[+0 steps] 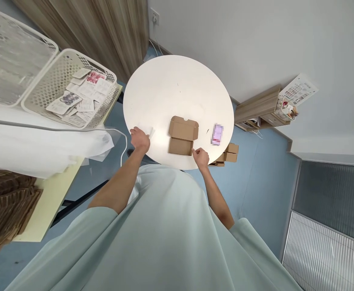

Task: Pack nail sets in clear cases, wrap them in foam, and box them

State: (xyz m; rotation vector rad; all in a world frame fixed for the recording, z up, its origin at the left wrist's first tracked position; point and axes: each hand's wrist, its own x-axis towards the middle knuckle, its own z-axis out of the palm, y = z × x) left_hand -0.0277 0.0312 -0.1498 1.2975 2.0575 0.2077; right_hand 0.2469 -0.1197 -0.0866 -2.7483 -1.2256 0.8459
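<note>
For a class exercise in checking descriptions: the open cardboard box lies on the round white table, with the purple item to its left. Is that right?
Not quite: the purple item lies to the right of the open cardboard box, as the head view shows. The box does lie on the round white table.

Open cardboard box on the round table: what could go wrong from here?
The cardboard box sits close to the near edge of the round table, so a tug by the right hand at its corner might drag it off. The blurred pale item at the left hand, toward the table's left side, could get knocked away.
</note>
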